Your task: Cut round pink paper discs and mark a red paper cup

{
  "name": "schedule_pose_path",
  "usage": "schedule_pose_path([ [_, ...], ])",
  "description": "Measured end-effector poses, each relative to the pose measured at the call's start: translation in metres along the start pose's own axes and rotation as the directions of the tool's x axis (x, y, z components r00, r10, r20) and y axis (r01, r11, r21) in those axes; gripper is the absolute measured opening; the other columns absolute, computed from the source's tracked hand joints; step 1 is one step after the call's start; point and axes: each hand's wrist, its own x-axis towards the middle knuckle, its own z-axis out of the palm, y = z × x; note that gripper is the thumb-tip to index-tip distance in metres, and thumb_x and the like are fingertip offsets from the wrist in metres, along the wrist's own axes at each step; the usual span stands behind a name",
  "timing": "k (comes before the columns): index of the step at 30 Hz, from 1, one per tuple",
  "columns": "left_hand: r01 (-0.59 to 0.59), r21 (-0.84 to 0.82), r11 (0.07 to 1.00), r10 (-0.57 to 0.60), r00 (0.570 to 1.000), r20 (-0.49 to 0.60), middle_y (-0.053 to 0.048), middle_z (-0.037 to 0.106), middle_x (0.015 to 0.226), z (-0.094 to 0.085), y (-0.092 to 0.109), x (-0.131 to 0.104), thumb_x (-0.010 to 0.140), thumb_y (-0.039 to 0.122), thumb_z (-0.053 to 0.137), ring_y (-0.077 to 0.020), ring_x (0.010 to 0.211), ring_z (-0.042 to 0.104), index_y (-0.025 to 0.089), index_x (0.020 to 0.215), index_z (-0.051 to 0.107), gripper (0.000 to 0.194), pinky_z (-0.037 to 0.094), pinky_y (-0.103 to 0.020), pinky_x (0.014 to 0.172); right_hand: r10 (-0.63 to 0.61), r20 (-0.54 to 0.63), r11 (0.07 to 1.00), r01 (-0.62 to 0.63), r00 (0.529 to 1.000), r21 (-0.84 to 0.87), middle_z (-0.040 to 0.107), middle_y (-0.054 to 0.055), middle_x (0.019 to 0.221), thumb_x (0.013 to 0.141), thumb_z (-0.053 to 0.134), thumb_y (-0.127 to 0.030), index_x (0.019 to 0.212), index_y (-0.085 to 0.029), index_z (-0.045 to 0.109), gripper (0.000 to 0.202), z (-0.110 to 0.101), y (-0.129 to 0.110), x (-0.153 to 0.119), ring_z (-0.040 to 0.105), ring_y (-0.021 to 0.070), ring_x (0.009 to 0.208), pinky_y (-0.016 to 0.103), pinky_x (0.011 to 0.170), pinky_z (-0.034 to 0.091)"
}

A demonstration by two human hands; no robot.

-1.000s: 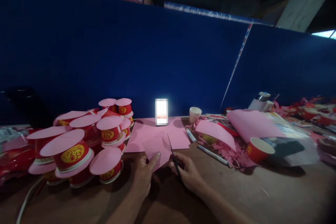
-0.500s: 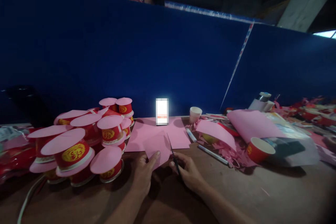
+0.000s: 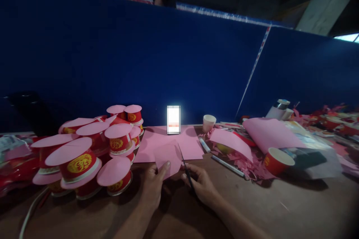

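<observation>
While the pink piece is held just above the bench, its edge is met with straight runs and corners, so the shaping can be judged unfinished. It is clamped between the thumb and fingers of the left hand, at seven o'clock from it. At four o'clock, the black scissors are gripped by the closed fingers of the right hand; the blades are pointed away towards twelve, beside the paper's right edge, and whether they are parted cannot be told.

Beyond the piece, at twelve, a larger pink sheet is laid flat, with a lit phone stood upright at its far side. From nine to ten o'clock, red cups are gathered in stacks, many already topped with pink discs. At two, a white cup is seen; nearer three, a pen, pink scraps and a tilted red-sided cup are spread. No disc is seen on either of those two cups.
</observation>
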Motion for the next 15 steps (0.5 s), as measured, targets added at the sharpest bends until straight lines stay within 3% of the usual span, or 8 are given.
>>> schedule_pose_path([
  [6,0.006,-0.015,1.0,-0.006,1.0,0.019,-0.006,0.068,0.071,-0.0013,-0.0005,0.0006,0.061,0.038,0.07,-0.0173,0.064,0.062,0.01,0.09,0.064,0.041,0.047,-0.028,0.061,-0.036,0.012,0.999,0.036,0.999,0.027,0.062,0.002,0.077,0.08,0.055,-0.036,0.103,-0.016,0.062,0.031,0.0009,-0.0012,0.0001,0.056,0.015,0.072,0.026,0.069,0.044],
  [15,0.023,-0.019,1.0,-0.023,0.999,-0.038,-0.006,0.068,0.066,0.0008,0.0037,-0.0009,0.053,0.042,0.073,-0.0174,0.059,0.061,0.011,0.082,0.066,0.042,0.047,-0.029,0.061,-0.01,0.014,1.0,0.01,1.0,-0.022,0.062,0.002,0.075,0.08,0.054,-0.04,0.103,-0.015,0.062,0.035,0.0004,0.0001,0.0005,0.056,0.0152,0.07,0.025,0.067,0.045],
])
